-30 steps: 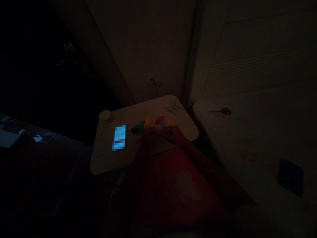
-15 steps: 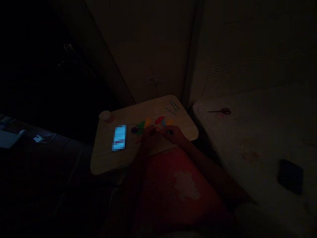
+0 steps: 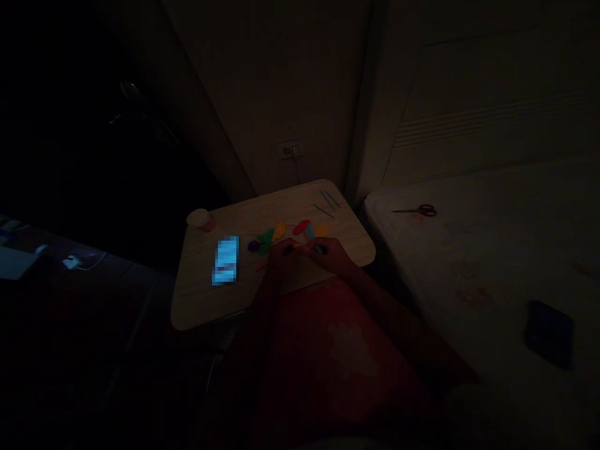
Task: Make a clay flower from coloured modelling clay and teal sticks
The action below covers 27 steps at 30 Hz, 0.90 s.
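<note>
In the dim light my left hand (image 3: 282, 255) and my right hand (image 3: 330, 252) meet over the near edge of the small table (image 3: 201, 306). Their fingers are closed around a small orange piece (image 3: 300, 247), whose kind I cannot make out. A bit of light blue shows by the right fingers. Just beyond the hands lie a red piece (image 3: 302, 227), a light blue strip (image 3: 310, 232) and a yellow piece (image 3: 321, 230). Left of them are green (image 3: 267, 236), orange-yellow (image 3: 279, 230) and dark purple (image 3: 254, 246) pieces, like petals or leaves.
A lit phone (image 3: 225, 260) and a cup (image 3: 201, 220) are on the table's left. Several thin green sticks (image 3: 329, 200) lie at its far right corner. Scissors (image 3: 415, 210) and a dark blue object (image 3: 549, 334) rest on the bed (image 3: 450, 250). A wall socket (image 3: 289, 149) holds a plug.
My fingers have shifted slightly around the orange piece. Both hands stay at nearly the same spot, and the other things have not moved.
</note>
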{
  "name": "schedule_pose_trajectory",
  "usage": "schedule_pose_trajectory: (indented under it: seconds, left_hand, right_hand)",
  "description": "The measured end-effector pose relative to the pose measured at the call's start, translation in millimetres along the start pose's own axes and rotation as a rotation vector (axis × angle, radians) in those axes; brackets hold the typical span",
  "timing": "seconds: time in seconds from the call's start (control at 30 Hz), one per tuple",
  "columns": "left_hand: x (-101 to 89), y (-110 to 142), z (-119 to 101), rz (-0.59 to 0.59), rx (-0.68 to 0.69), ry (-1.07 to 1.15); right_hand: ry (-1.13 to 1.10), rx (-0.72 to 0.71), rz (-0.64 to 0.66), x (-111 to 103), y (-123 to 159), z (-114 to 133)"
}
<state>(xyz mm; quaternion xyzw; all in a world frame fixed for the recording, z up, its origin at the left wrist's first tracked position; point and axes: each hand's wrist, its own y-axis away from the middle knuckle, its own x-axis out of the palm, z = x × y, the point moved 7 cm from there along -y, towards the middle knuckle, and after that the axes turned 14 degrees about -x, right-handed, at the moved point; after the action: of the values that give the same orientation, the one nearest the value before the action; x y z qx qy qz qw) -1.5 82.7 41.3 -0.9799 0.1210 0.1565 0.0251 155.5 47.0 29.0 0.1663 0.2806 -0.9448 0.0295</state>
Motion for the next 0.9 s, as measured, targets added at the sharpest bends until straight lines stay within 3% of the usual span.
schedule_pose_trajectory:
  seconds: [0.2,0.33,0.6,0.83,0.9]
  left_hand:
    - [-7.9,-3,3,-0.070,0.032,0.105]
    - [-5.4,1,3,-0.085,0.022,0.102]
    - [17.6,10,-9,0.026,0.123,-0.333]
    - [12.1,22,-20,-0.095,0.325,-0.484]
    - [12.4,29,-22,-0.079,0.367,-0.522]
  right_hand:
    - [-0.041,0.017,0.008,-1,1,0]
    - [-0.070,0.000,-0.123,-11,0,-1]
    - [-0.052,0.046,-0.240,-20,5,-6]
    - [0.205,0.139,-0.122,-24,15,-3]
    - [0.293,0.130,-0.065,-26,18,2]
